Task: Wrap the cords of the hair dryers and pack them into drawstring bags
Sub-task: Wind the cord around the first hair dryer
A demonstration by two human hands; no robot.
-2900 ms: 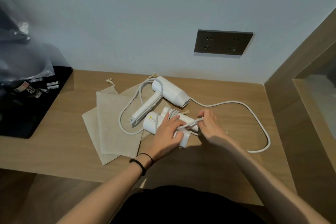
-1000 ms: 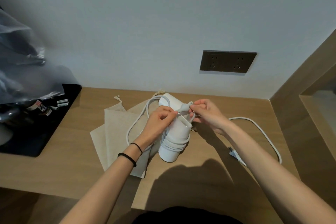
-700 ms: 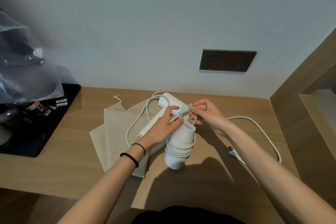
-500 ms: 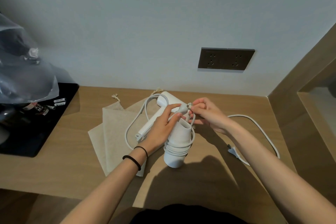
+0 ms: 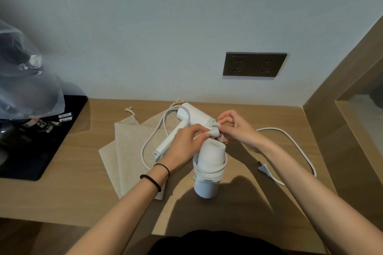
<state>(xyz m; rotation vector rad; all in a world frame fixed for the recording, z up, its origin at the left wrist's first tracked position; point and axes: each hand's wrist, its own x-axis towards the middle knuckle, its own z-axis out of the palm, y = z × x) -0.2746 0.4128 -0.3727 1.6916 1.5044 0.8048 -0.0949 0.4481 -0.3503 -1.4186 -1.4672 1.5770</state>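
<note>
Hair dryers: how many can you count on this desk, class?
2. One dryer is upright in front, cord coiled round it, the cord's end pinched by the left hand and right hand. The other dryer lies behind, partly on the bags. None seems hidden.

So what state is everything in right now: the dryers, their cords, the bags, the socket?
Drawstring bags: flat, look empty.
Near hair dryer: upright, coiled cord wound round its body.
Near plug: unplugged, pinched by left hand and right hand.
Far hair dryer: lying on the bags, loose cord trailing over the table, far plug lying free.
Wall socket: nothing plugged in.
</note>
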